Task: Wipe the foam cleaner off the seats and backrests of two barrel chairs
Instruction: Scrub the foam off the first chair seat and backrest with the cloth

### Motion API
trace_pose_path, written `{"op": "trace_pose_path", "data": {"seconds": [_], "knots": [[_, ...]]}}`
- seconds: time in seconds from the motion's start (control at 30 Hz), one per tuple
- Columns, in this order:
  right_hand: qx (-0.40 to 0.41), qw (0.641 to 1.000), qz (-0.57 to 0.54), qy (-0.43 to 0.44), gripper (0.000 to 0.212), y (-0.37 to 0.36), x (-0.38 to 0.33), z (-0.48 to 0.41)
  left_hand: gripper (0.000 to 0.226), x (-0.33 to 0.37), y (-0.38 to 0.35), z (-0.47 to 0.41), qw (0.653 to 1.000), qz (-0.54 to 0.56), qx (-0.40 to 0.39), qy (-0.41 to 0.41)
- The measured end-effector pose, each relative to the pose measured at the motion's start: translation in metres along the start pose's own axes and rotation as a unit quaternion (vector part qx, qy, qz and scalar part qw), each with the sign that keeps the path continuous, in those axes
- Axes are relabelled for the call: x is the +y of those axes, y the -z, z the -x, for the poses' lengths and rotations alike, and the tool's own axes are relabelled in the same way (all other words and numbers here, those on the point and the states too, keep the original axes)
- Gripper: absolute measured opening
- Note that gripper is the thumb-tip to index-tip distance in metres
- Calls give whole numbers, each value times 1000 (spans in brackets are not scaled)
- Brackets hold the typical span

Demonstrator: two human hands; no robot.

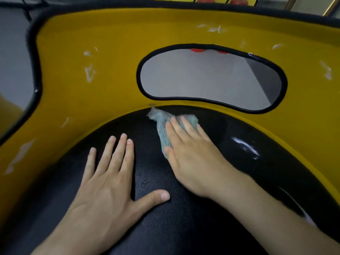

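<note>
The left grip (108, 173) lay palm down, its 4 fingers (119, 150) straight and close together, the thumb spread wide to the right. The right grip (191, 153), slightly blurred, lay palm down too, its straight fingers (189, 127) pressing flat on a cloth (160, 116), the thumb along the cloth's near side. The bare left forearm (73, 232) and right forearm (266, 205) slanted inward from the lower corners, the 2 grips near each other but apart.

From where I stood, no lettering, label, brand or number could be read anywhere (not on the yellow backrest (110, 43), the black seat (184, 208), nor the cloth (162, 133)).
</note>
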State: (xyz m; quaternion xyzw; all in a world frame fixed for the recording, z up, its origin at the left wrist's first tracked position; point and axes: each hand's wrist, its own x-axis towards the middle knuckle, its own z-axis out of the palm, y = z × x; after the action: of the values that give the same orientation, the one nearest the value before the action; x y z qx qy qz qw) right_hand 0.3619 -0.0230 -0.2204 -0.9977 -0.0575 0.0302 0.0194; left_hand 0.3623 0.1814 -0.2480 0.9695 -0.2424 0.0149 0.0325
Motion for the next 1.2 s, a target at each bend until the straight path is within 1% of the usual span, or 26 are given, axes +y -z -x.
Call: {"op": "trace_pose_path", "data": {"seconds": [0.13,0.2,0.33,0.43,0.5,0.57,0.63,0.7,0.8,0.87,0.97,1.07,1.13,1.2], "knots": [[49,998,-5,29,65,-11,-10,70,123,1,-4,0,1000,7,21,7],[39,999,4,31,65,-14,-10,74,123,2,-5,0,999,5,34,12],[-17,1000,2,15,68,4,-14,23,121,1,-5,1,999,-12,37,5],[-31,999,6,-20,64,6,-7,-35,119,2,-3,3,1000,-4,29,4],[-35,999,12,-23,63,8,-6,-47,117,1,-2,3,1000,-6,29,0],[-31,999,19,-15,64,5,-7,-24,117,1,-3,4,1000,-9,27,-4],[-2,1000,29,0,68,1,-12,22,119,1,-3,3,1000,-5,30,0],[20,1000,14,12,65,-6,-15,62,120,1,-4,3,999,-4,36,1],[-13,1000,19,21,71,-13,-7,82,119,1,-4,3,999,-3,38,-2],[-15,1000,18,13,68,-6,-10,67,118,0,-3,2,999,3,35,1],[-31,999,14,-2,74,5,-9,15,117,0,-1,2,1000,8,19,2],[-51,998,4,-27,65,11,-2,-43,116,0,2,3,1000,14,7,-3],[-46,998,3,-35,64,11,-3,-50,117,-1,4,4,1000,19,-1,-4],[-34,999,1,-29,64,8,-7,-25,117,-1,3,5,1000,23,-6,-9]]}}
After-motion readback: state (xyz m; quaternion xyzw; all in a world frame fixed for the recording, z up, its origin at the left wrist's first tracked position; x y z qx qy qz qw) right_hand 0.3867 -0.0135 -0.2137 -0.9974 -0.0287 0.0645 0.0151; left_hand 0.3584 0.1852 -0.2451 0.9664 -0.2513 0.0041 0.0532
